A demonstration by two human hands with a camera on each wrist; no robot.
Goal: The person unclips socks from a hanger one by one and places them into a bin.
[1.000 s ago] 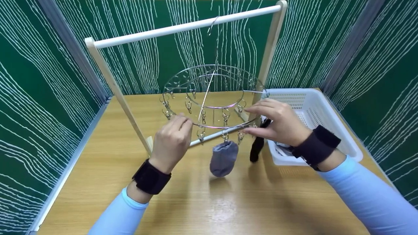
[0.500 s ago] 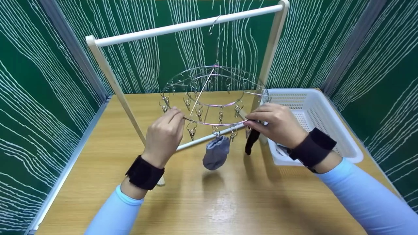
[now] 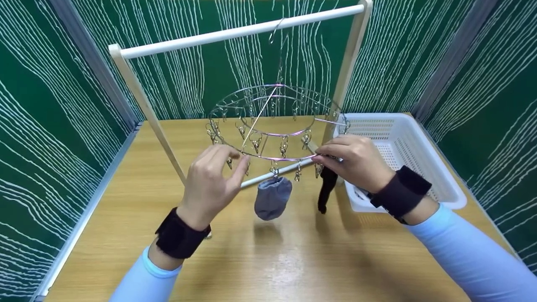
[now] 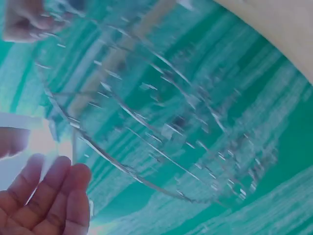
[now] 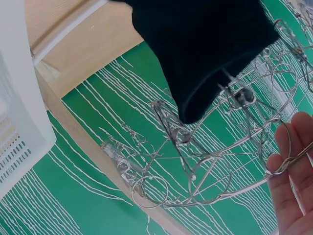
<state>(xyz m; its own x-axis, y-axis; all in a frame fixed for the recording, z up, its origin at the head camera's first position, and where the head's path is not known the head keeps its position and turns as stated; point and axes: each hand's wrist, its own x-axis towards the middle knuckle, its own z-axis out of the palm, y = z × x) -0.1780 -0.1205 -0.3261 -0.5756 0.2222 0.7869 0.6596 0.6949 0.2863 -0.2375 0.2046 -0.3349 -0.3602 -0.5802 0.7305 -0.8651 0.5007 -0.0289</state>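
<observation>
A round metal clip hanger [image 3: 289,159] with two rings and several dangling clips hangs by its hook from a rack's top bar. My right hand [image 3: 356,161] pinches the outer ring's near right side between thumb and fingers. At the near left edge of that ring is my left hand [image 3: 214,180], thumb and fingers parted; the left wrist view shows its fingers [image 4: 58,196] apart from the blurred ring. A grey sock [image 3: 272,199] hangs from a clip at the front. The black sock [image 3: 328,191] dangles under my right hand, its cuff clipped in the right wrist view.
The wooden rack with a white top bar [image 3: 243,31] stands on the wooden table [image 3: 251,268]. At the right sits a white perforated basket [image 3: 453,197], partly behind my right wrist. Green walls with white streaks enclose the table.
Both hands first turned the hanger, shifting the grey sock left. My left hand has since let go of the ring and parted its fingers; my right hand has taken a pinch on it.
</observation>
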